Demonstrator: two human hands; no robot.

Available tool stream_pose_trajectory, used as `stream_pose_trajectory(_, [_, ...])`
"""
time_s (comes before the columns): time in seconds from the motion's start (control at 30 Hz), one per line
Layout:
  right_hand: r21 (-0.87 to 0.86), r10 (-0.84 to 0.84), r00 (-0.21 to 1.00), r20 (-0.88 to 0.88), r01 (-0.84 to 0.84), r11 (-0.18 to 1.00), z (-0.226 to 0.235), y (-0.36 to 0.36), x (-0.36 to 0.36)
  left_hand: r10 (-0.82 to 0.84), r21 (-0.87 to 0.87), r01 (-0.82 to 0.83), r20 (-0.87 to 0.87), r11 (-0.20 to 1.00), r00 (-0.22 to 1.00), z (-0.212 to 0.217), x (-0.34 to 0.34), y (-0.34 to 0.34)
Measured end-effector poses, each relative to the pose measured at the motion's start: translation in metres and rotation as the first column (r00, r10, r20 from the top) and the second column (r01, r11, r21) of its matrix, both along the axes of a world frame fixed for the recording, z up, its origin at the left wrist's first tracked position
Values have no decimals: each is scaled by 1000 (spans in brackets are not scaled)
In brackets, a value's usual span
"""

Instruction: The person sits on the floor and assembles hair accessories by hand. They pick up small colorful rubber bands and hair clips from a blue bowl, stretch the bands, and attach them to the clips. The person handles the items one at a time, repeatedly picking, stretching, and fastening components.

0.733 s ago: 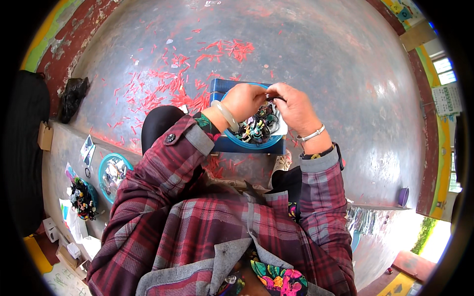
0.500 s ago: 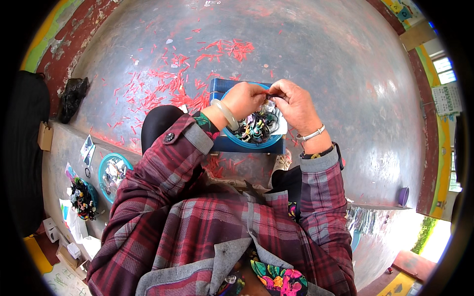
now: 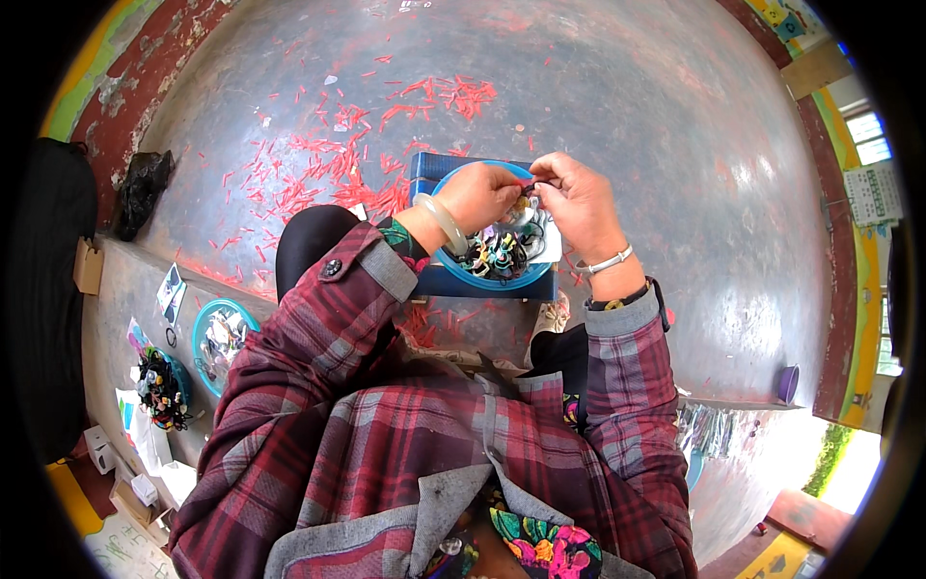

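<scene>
Sitting on a grey concrete floor [image 3: 627, 116], a person in a red plaid shirt works with both hands raised just above a round blue bowl [image 3: 453, 268]. The left hand [image 3: 477, 196] and right hand [image 3: 577, 201] meet fingertip to fingertip, and each grip is pinched together on 1 small dark piece [image 3: 531, 184] held between them. That piece is too small to make out clearly; it looks thin and dark, with a hint of red beside it.

The bowl rests on a dark blue box [image 3: 429, 169] and holds a heap of small, shiny, many-coloured bits [image 3: 494, 255] directly under the hands. Doing this well likely means keeping the pinch low over the bowl so that a dropped piece lands back in it, and steadying the wrists while only the fingertips move.

Red slivers [image 3: 328, 164] lie scattered across the floor beyond the box. On the person's left sit a second blue bowl [image 3: 198, 333] and a dark cluster of small pieces [image 3: 159, 391].
</scene>
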State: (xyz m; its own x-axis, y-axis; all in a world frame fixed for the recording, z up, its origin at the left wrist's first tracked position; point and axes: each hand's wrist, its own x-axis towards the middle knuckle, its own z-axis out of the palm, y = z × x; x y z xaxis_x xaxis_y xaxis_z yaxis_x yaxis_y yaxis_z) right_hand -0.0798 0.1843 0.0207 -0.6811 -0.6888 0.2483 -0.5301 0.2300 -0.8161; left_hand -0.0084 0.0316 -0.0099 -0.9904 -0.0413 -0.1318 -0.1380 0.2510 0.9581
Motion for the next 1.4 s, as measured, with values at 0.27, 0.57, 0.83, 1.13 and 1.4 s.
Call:
stream_pose_trajectory(0.27, [2, -59, 899, 433, 64, 998, 15, 0, 2, -84, -230, 63, -84, 971, 993, -3, 1, 0])
stream_pose_trajectory(0.57, [97, -44, 926, 375, 8, 995, 10, 0, 1, 12, 60, -13, 13, 998, 1000, -1, 0, 1])
stream_pose_trajectory(0.83, [114, 38, 997, 62, -45, 992, 0, 1, 2, 18, 263, -46, 107, 964, 994, -4, -2, 0])
stream_pose_trajectory(1.13, [32, 40, 999, 6, -40, 999, 6, 2, -1, 48, 253, -76, 112, 964, 993, -14, -5, 0])
stream_pose_trajectory(1.4, [100, 33, 999, -1, -33, 994, 8, -2, 8, -33, 280, -2, 122, 960, 992, -7, -1, 3])
